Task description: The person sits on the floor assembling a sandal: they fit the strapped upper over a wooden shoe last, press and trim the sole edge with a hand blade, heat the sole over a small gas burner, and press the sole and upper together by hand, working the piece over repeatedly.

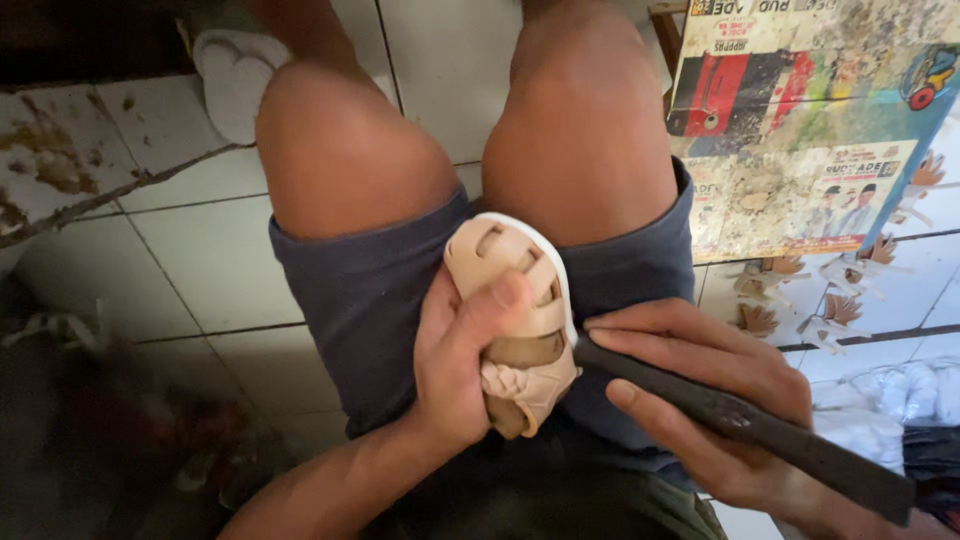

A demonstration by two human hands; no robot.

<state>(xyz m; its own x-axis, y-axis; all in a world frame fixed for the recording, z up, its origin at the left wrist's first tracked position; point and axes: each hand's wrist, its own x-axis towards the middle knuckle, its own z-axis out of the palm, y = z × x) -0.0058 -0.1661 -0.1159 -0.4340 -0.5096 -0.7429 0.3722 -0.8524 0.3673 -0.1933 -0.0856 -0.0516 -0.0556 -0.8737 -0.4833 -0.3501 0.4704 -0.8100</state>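
My left hand [462, 362] grips a small beige strapped sandal [515, 300] with a white sole, held on its side between my thighs, thumb pressed over the straps. My right hand [700, 400] holds a long dark tool [760, 430] like a thick handle; its tip touches the sandal's sole edge on the right side. I sit with bare knees [340, 150] and dark blue shorts [370, 300] over a white tiled floor.
A low board [800, 120] covered with worn printed paper stands at the upper right. Small brown cut-out leather pieces [790, 290] lie on the tiles below it. White cloth [880, 400] lies at the right. A white slipper [235, 75] rests beyond my left knee.
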